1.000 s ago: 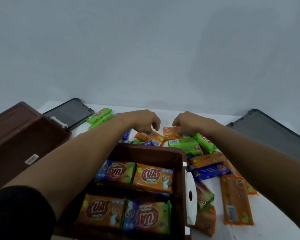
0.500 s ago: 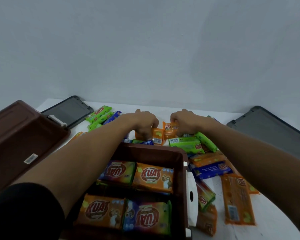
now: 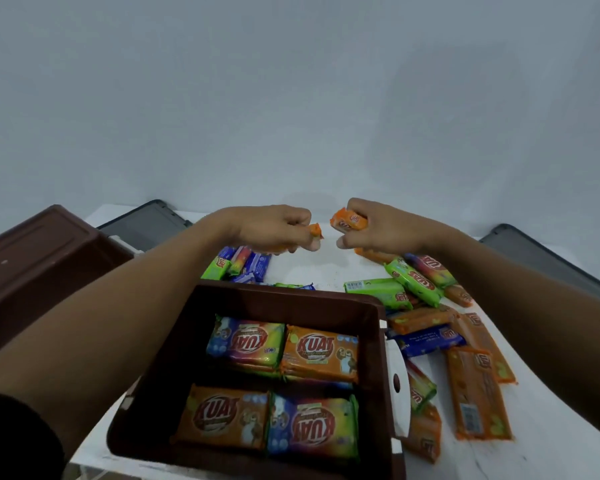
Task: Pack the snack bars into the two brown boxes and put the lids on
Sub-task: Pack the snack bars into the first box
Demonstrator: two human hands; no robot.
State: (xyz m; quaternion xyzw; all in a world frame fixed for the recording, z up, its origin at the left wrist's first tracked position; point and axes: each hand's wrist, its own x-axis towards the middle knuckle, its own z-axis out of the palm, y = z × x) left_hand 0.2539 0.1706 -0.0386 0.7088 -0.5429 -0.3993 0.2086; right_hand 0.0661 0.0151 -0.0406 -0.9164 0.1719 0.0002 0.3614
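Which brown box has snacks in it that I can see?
The open brown box right in front of the person, with four packs showing. The other brown box, at the left, shows only its outside.

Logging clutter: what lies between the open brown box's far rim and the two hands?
In the head view, mostly bare white tabletop; one green-and-blue wrapped snack bar lies at the rim of the brown plastic box.
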